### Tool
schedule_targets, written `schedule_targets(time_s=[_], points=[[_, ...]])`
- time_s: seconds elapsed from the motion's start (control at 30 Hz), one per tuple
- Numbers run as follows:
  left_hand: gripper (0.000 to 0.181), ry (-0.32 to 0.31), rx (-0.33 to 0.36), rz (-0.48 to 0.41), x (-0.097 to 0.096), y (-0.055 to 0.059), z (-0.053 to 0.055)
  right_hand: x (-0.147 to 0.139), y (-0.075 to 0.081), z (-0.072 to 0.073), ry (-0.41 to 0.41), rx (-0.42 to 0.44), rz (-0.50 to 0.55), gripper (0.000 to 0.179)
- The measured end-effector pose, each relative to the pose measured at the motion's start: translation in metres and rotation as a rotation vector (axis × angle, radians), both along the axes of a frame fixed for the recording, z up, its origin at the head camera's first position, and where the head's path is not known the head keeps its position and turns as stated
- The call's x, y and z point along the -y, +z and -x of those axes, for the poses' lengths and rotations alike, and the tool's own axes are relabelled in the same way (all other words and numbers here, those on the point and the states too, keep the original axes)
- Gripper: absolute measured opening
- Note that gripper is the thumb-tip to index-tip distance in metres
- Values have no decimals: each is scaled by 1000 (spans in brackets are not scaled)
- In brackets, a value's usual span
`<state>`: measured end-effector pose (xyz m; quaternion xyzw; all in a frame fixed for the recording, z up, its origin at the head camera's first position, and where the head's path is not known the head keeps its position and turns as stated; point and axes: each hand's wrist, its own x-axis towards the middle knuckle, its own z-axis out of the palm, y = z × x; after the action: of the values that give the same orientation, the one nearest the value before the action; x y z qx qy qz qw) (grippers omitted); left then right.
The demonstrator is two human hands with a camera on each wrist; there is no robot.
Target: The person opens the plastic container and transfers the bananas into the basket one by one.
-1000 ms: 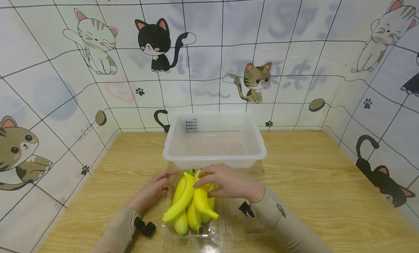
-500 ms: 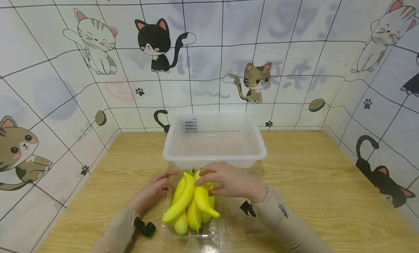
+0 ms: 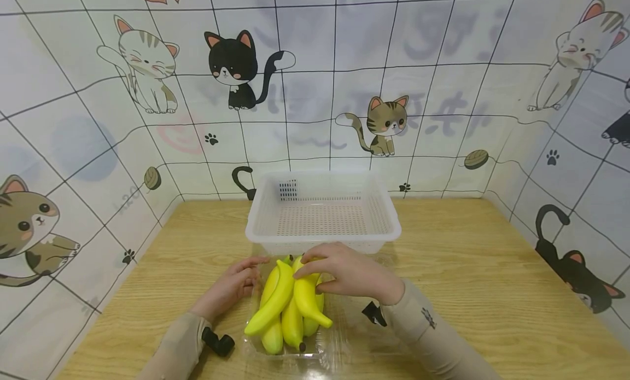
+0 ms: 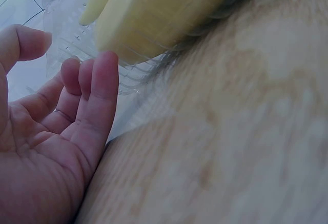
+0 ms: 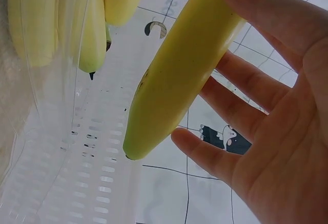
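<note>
My right hand (image 3: 351, 273) pinches a yellow banana (image 3: 306, 299) between thumb and fingers. In the right wrist view that banana (image 5: 179, 70) hangs at a slant, apart from the others, its greenish tip pointing down. Several more bananas (image 3: 275, 306) lie heaped in a clear plastic box (image 3: 290, 356). My left hand (image 3: 233, 284) is at the left side of this box, fingers loosely bent with nothing in them. In the left wrist view, the fingertips of the left hand (image 4: 61, 116) are close to the box wall; whether they touch it I cannot tell.
Just behind the box stands a white perforated basket (image 3: 322, 239) with nothing in it. Clear plastic, apparently the box's lid, lies to the right under my right forearm. The wooden table (image 3: 458, 259) meets walls printed with cartoon cats at the back and sides.
The right hand and the banana it holds have shifted slightly to the right, a little away from the heap. The left hand has stayed in place.
</note>
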<state>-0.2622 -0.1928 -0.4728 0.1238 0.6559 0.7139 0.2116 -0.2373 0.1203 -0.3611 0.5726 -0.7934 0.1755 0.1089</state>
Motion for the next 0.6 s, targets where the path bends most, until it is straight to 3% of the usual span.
schedule_targets(time_s=[0.6], points=[[40,10,3,7,-1,0,0,-3,6,-3,-24,-40,6,42]])
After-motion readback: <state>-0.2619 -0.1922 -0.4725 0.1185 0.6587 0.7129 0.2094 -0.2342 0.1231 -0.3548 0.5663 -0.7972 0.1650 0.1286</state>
